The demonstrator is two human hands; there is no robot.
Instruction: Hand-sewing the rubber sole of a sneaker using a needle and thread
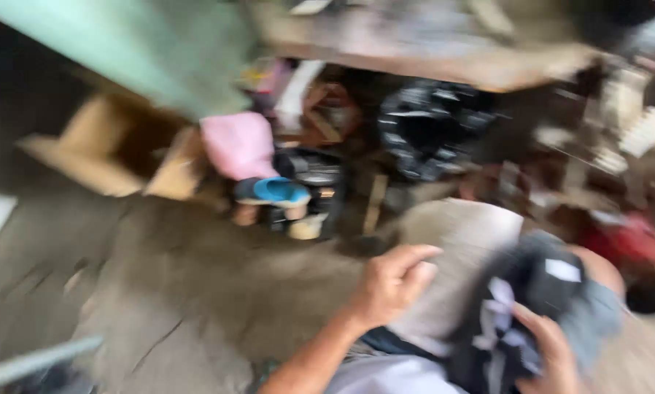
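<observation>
Blurred: right hand [553, 350] pinched a dark garment [532, 292], left hand [393, 281] half-curled on a grey cloth [462, 233], sorting looked barely begun.

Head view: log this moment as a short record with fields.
view: heavily motion-blurred, looking down
left hand: loosely curled on a grey cloth, grip unclear
right hand: on a dark garment, grip unclear
floor: bare grey concrete
beyond: open cardboard box, pink bundle, blue sandal, black bag
</observation>
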